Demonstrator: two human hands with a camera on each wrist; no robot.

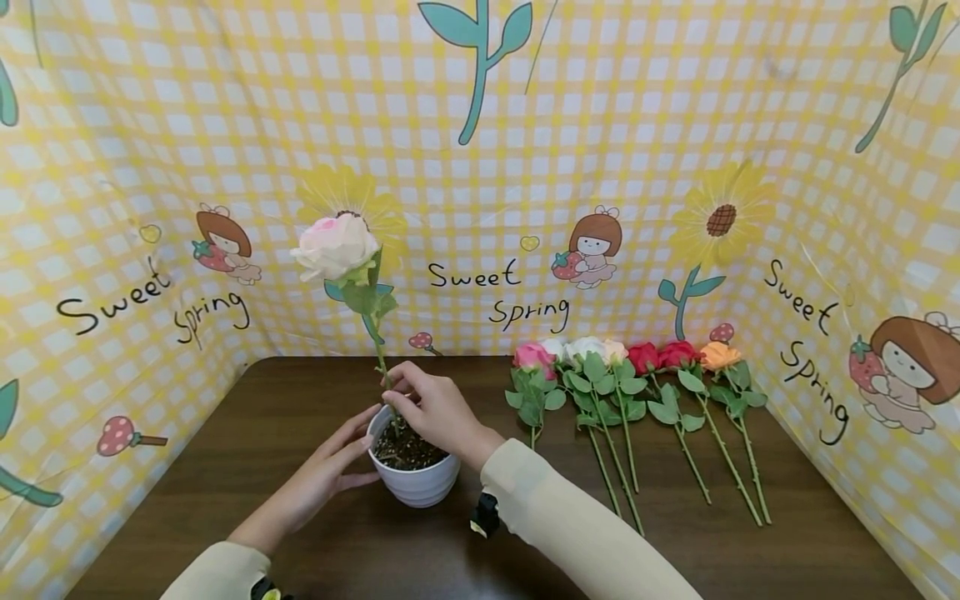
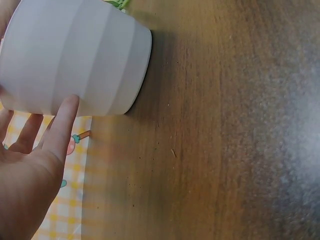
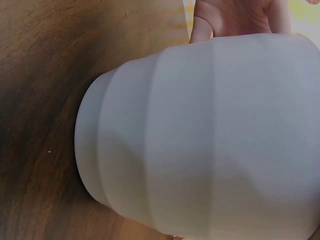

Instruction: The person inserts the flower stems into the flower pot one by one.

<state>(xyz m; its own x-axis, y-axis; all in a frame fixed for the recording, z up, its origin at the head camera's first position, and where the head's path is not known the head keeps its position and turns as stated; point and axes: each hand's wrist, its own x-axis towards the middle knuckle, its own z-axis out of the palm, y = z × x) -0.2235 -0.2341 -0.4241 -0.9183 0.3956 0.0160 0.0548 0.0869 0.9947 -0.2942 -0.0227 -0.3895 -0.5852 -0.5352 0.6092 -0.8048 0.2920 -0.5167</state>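
Note:
A white ribbed flower pot with dark soil stands upright on the table. From the soil rises a pale pink and white rose, its green stem leaning slightly left. My right hand pinches the lower stem just above the pot's rim. Against the pot's left side rests my left hand, its fingers extended along the wall; the left wrist view shows the fingertips touching the pot. In the right wrist view the pot fills most of the picture, and the right hand's pinch is out of sight.
Several cut roses lie in a row at the right of the brown table, among them a pink rose, a red rose and an orange rose. A yellow checked cloth hangs behind and at both sides.

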